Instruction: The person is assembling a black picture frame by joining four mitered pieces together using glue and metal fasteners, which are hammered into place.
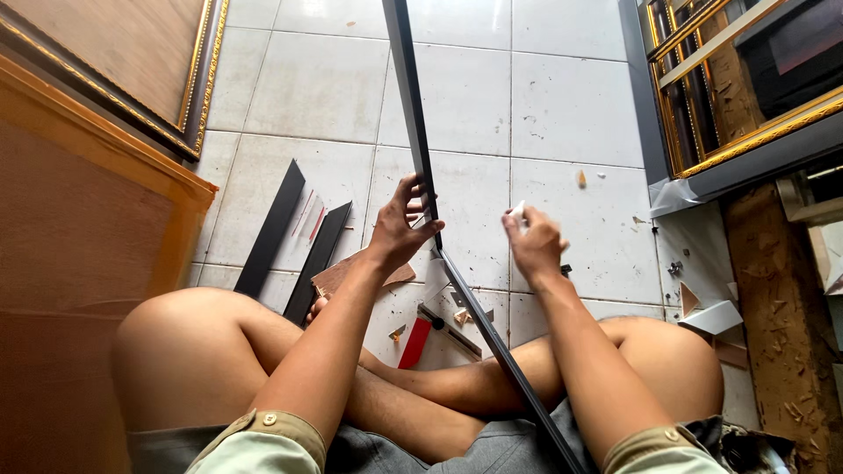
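Sitting cross-legged on a white tile floor (571, 105). Left hand (399, 230) curled around a long thin black frame strip (420, 140), fingers wrapped on it right at a corner joint. From that joint, one black strip going up to the far edge of the floor, another black strip (505, 351) slanting down across the lap toward the near edge. Right hand (533, 244) closed in a loose fist on something small and white (518, 210), too small to tell what; held just beside the joint, not touching the strip. Under the hands, on the floor: a red-handled tool (414, 344), a brown scrap of board (338, 276), small wood chips. To the left, two short flat black strips (274, 230) lying side by side. Far left, a big orange-brown board (79, 263) and a gold-edged picture frame (198, 79) at the far left corner. To the right, more gold and grey frames (746, 132) leaning, and a wood bench edge (773, 307) with shavings.
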